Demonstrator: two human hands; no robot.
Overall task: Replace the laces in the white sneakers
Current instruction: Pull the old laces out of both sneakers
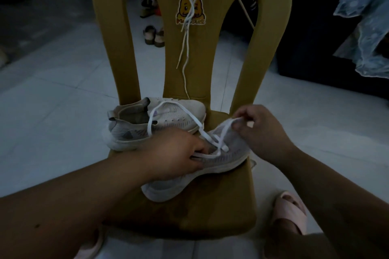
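Two white sneakers lie on the seat of a yellow plastic chair (221, 212). The near sneaker (229, 153) points right and up, with a flat white lace (202, 130) threaded through its lower eyelets. My left hand (176, 153) grips this shoe near the collar and holds one lace strand at the eyelets. My right hand (259, 126) pinches the other lace end above the toe. The far sneaker (155, 120) lies behind, unlaced, with a loop of the lace draped over it.
Several loose laces (187, 27) hang down the chair's backrest over a duck sticker. Sandals (153, 35) sit on the tiled floor behind the chair. My foot in a pink slipper (288, 210) is at the lower right. Blue cloth (366, 19) hangs at the right.
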